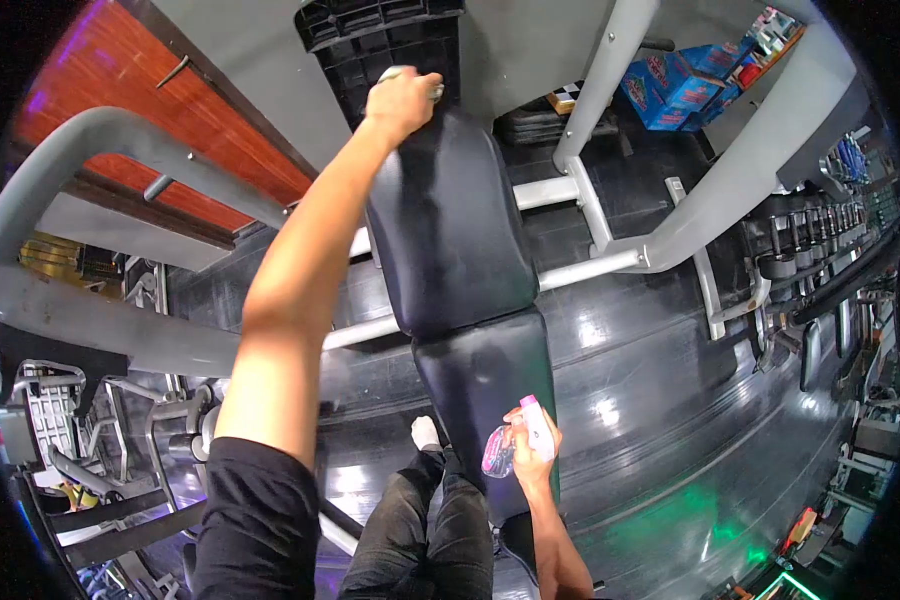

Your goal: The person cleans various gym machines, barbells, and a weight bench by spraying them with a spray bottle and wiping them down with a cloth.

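My left hand (402,104) is closed at the far end of a black padded bench backrest (450,220). A bit of something pale, perhaps a cloth (397,72), shows at its fingers; most of it is hidden. Over the bench's black seat pad (485,370), my right hand (536,455) grips a spray bottle (498,452) by its neck. The bottle has a white trigger head with a pink nozzle, and a clear body with a pink label. Its nozzle points toward the backrest.
Thick grey frame posts (750,150) rise on both sides of the bench. A dumbbell rack (810,240) stands at the right, with blue boxes (680,85) at the back. A reddish wooden door (170,110) is at the upper left. Gym machines (100,440) fill the lower left.
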